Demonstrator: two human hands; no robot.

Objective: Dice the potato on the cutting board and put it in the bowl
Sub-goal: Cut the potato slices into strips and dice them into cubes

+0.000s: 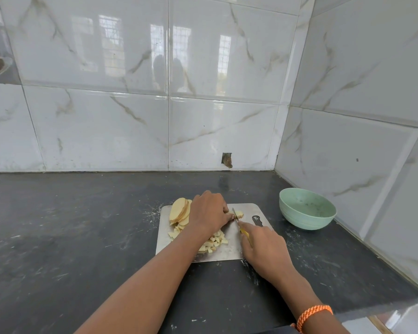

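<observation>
Potato slices [179,211] sit stacked at the far left corner of the metal cutting board [229,247], w/ a heap of diced bits [214,242] nearer us on the board, partly under our left forearm. Our left hand [209,211] is curled over a small potato piece [238,214], fingertips pinning it mid-board. Our right hand [263,251] grips the yellow-handled knife [238,224], blade tip right beside the left fingertips at that piece. Green bowl [307,211] stands on the dark counter [70,225], just right of the board, near the tiled corner. Orange band [313,314] on right wrist.
</observation>
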